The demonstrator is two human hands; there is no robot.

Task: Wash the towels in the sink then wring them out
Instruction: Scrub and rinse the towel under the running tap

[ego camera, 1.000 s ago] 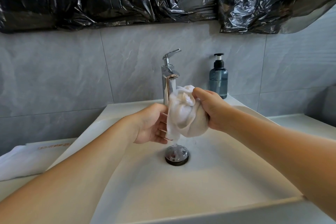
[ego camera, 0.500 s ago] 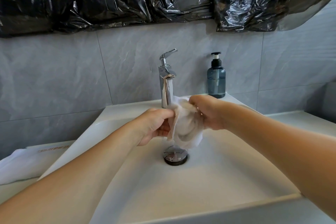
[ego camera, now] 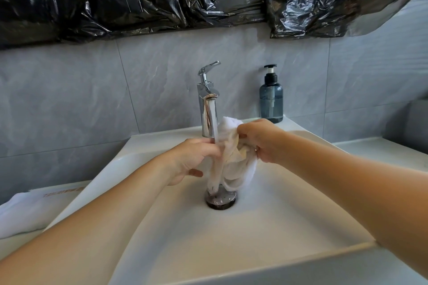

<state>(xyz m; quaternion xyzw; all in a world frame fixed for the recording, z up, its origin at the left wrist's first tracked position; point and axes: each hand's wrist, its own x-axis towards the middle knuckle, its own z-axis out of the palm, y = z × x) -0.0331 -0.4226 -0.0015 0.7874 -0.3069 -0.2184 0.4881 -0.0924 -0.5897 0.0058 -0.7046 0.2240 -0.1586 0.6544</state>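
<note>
Fingers (ego camera: 209,149) of both hands grip a white towel (ego camera: 234,164) under running tap water just above them; washing underway, wringing apparently still left

Towel (ego camera: 234,166) hangs over the drain (ego camera: 220,199) in the sink (ego camera: 266,227), under the faucet (ego camera: 207,109), between left hand (ego camera: 192,159) and right hand (ego camera: 264,139). Soap bottle (ego camera: 271,97) right of faucet, on the sink's back ledge. Another towel (ego camera: 20,213) on the counter, left of sink.

A bathroom is showing here: a white sink (ego camera: 231,250) is sitting under a chrome faucet (ego camera: 207,104), grey wall tiles (ego camera: 92,90) rising behind it.
</note>
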